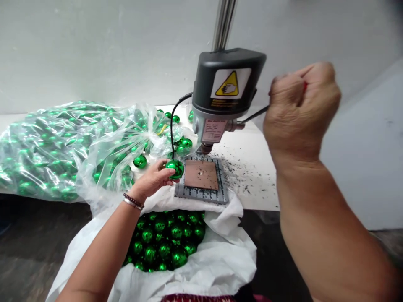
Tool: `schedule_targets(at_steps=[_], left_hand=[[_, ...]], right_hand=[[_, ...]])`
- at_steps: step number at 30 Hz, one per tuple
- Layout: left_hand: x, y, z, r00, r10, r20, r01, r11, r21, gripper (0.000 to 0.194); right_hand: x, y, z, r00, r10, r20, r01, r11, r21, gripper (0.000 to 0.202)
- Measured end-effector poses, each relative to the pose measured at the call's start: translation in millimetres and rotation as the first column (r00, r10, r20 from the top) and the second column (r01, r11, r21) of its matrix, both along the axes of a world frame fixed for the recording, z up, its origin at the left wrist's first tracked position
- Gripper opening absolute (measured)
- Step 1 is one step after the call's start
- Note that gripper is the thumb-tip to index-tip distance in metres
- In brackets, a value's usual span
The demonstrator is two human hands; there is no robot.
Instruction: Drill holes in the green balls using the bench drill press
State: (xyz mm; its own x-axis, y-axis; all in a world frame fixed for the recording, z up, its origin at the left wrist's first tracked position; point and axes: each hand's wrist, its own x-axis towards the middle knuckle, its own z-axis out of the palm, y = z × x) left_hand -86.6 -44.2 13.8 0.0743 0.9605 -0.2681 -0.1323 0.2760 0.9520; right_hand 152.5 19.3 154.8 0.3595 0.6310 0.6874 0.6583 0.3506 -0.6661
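Observation:
Between the fingers of my left hand (pixel 154 176) is a shiny green ball (pixel 175 169), held just left of a brown square plate (pixel 201 175). This plate has a small hole in its middle and lies on the grey slotted base (pixel 223 191) of a drill press (pixel 228 84). The drill bit (pixel 203 158) points down above the plate, apart from the ball. My right hand (pixel 302 105) is raised at the right, closed around the end of the drill press's feed lever (pixel 256 114); the grip itself is mostly hidden.
A large clear plastic bag (pixel 53 147) full of green balls lies at the left. Several loose balls (pixel 184 145) sit behind the base. Below the table edge, a white open sack (pixel 226 251) holds many more. Dark shavings (pixel 245 172) litter the white tabletop (pixel 261 157). A black cable (pixel 171 126) hangs beside the drill.

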Motion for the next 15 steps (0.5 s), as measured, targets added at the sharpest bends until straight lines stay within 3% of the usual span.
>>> schedule_targets(at_steps=[6, 10, 15], left_hand=[[42, 22, -8.3, 0.977, -0.074, -0.202, 0.071, 0.997, -0.023, 0.045], [55, 36, -17.8, 0.932, -0.044, -0.359, 0.052, 0.999, 0.013, 0.039], [61, 42, -23.7, 0.897, -0.059, -0.438, 0.094, 0.994, 0.060, 0.038]], right_hand=[[0, -1, 2.5, 0.998, 0.055, -0.003, -0.055, 0.998, -0.034, 0.028], [3, 0, 4.2, 0.997, 0.056, 0.057, -0.052, 0.996, -0.067, 0.033], [4, 10, 18.4, 0.991, 0.000, 0.135, 0.025, 0.983, -0.183, 0.035]])
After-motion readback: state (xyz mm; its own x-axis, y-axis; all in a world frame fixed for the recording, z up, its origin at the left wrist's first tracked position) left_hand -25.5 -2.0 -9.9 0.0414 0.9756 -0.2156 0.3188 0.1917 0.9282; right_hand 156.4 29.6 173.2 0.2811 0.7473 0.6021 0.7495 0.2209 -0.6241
